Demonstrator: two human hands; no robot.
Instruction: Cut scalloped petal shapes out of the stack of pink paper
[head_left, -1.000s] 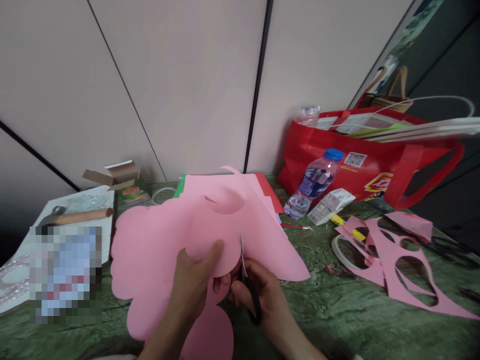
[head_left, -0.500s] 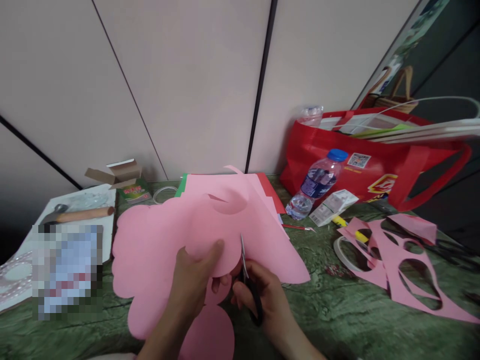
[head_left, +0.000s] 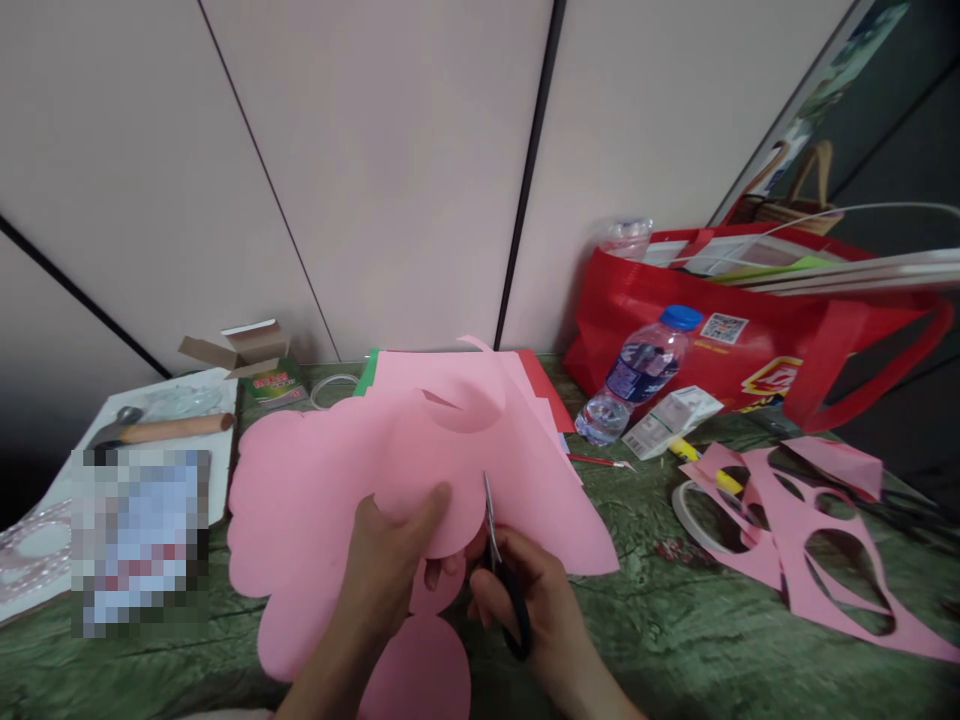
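Note:
My left hand (head_left: 401, 545) grips a large pink paper (head_left: 300, 500) with the thumb on top and fingers underneath. Its left side has a scalloped outline, and a rounded lobe lies under the thumb. In my right hand (head_left: 525, 590) are black-handled scissors (head_left: 510, 600), their blades pointing up and away along the right edge of that lobe. The paper on the right of the blades spreads to a pointed corner. A rounded pink piece (head_left: 420, 670) shows below my left wrist.
Behind the paper lie stacked coloured sheets (head_left: 390, 370). A water bottle (head_left: 637, 375), white box (head_left: 671, 420), red bag (head_left: 697, 330) and pink offcuts (head_left: 802, 560) are on the right. At left are a hammer (head_left: 172, 428) and opened box (head_left: 274, 380).
The view has shifted slightly, so the surroundings sit a little further right. My hands and the scissors hold nearly the same pose at the paper.

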